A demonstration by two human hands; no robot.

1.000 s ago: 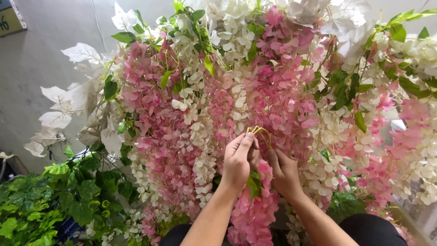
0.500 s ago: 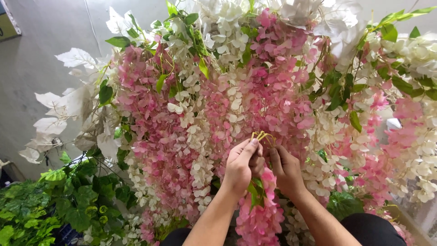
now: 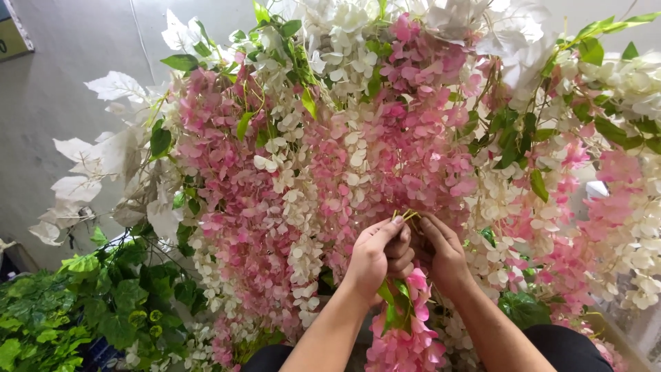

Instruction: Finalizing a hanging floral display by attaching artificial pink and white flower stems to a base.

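Since a moment ago my hands have barely shifted; the yellowish stem ends sit a touch higher above my knuckles, and the view has tipped slightly. My left hand is closed in a fist around the pink flower strand, with my thumb and forefinger pinching up at the stem ends. My right hand is curled against it, fingers bent in toward the same stems; I cannot tell whether that grip truly clamps anything or only steadies it. The strand hangs straight down from my left grip, between my two forearms, its green leaves just below my fist.

Right above and all around both hands hangs a dense curtain of pink and white flower garlands, pressing close so that the stems beyond my fingertips are hidden among the petals. White paper-like leaves stand well out to the left of my left grip. Lower left of it lies a heap of green foliage. A grey wall rises behind everything.
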